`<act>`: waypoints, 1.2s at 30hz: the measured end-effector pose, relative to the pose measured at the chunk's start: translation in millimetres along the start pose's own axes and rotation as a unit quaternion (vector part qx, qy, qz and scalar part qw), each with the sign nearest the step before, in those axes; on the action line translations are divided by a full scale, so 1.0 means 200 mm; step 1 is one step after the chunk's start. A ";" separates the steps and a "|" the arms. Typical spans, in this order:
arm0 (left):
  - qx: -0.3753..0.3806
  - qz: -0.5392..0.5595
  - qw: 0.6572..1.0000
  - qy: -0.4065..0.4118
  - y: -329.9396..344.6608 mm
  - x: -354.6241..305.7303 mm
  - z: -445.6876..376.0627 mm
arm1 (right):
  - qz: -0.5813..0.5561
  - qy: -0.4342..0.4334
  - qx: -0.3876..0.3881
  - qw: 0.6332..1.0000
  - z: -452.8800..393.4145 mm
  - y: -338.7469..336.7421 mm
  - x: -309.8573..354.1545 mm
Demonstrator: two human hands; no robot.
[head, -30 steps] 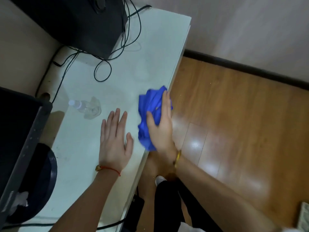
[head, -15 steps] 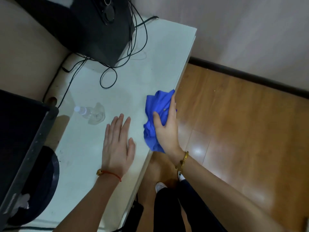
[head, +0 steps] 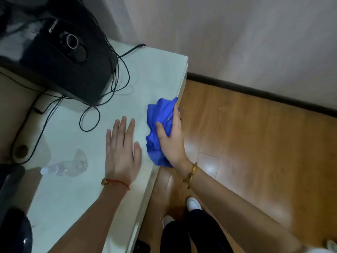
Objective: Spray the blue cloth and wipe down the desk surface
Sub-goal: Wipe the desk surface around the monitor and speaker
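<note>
Right hand (head: 171,141) presses the bunched blue cloth (head: 160,125) at the right edge of the white surface (head: 145,73), thumb hooked into its folds; grip apparently holding the cloth. Left hand (head: 122,152) lies flat beside it, fingers straight, holding nothing. Clear bottle (head: 62,168) lies left of that hand

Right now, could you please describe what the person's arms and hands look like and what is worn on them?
Both forearms are bare, with no sleeves or gloves. The left hand has a thin red string bracelet with a small gold bead at the wrist. The right hand has a chunky gold bracelet at its wrist. No rings are visible.
</note>
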State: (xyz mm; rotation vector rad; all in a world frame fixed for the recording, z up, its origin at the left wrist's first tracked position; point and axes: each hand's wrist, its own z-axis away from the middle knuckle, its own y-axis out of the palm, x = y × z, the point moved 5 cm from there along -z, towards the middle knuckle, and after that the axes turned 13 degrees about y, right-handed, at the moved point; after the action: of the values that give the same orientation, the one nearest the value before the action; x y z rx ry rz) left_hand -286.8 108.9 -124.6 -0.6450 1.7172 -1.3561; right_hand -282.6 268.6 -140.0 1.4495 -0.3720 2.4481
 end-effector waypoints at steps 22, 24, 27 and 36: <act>-0.004 -0.002 1.000 0.007 -0.02 -0.02 -0.02 | -0.008 0.001 -0.035 0.999 -0.51 -0.15 0.30; -0.005 0.008 1.000 0.003 -0.02 -0.02 -0.03 | -0.016 -0.001 -0.031 0.999 -0.43 -0.12 0.27; -0.009 0.013 1.000 0.000 -0.02 -0.01 -0.03 | -0.011 -0.008 -0.011 1.000 -0.15 -0.05 0.12; -0.008 0.037 0.999 -0.008 -0.05 -0.02 0.21 | -0.003 -0.009 0.011 1.000 -0.20 -0.06 0.09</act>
State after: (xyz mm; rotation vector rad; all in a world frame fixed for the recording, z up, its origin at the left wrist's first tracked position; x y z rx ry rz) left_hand -249.2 87.4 -116.6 -0.5945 1.7233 -1.2842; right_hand -318.7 295.9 -141.1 1.4801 -0.3451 2.4427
